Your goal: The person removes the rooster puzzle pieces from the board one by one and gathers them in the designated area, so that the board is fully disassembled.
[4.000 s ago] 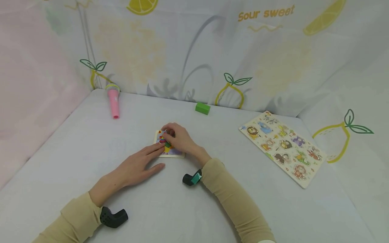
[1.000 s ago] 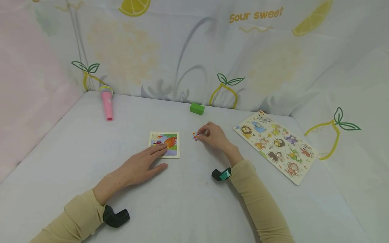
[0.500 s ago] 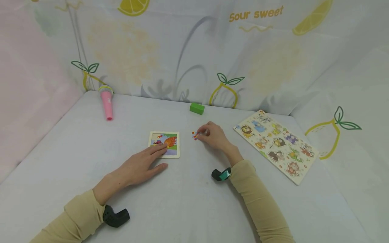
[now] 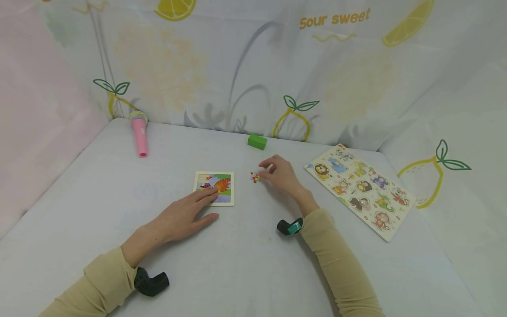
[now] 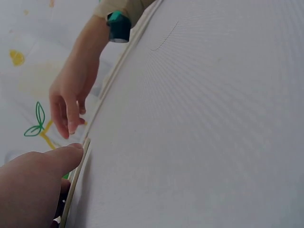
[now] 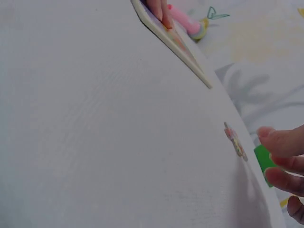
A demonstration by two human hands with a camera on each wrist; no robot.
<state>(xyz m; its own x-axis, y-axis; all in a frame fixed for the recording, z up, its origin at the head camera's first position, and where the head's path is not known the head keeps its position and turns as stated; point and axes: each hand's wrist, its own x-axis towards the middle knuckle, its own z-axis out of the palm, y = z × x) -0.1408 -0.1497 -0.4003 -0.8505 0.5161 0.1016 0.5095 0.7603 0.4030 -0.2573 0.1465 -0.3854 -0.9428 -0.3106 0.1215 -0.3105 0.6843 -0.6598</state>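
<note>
A small square jigsaw puzzle (image 4: 222,186) with a pale frame and a colourful bird picture lies on the white table. My left hand (image 4: 179,218) rests flat on its lower left part, the fingers stretched over the picture and covering some of it. To the right of the puzzle lies a loose puzzle piece (image 4: 254,177), multicoloured with red and yellow. Just beside that piece is my right hand (image 4: 283,176), thumb and fingers parted. In the right wrist view, a gap shows between the right hand's fingers (image 6: 285,142) and the piece (image 6: 235,141) on the table.
Behind the right hand sits a green block (image 4: 257,141) near the table's back edge. A pink toy microphone (image 4: 139,134) lies at the back left. On the right is a wooden animal puzzle board (image 4: 352,202), set at an angle.
Earlier, the right hand was over the framed puzzle; then it moved right, pinching the piece. Now it has let go and drawn slightly back, leaving the piece on the table. The left hand stays.
</note>
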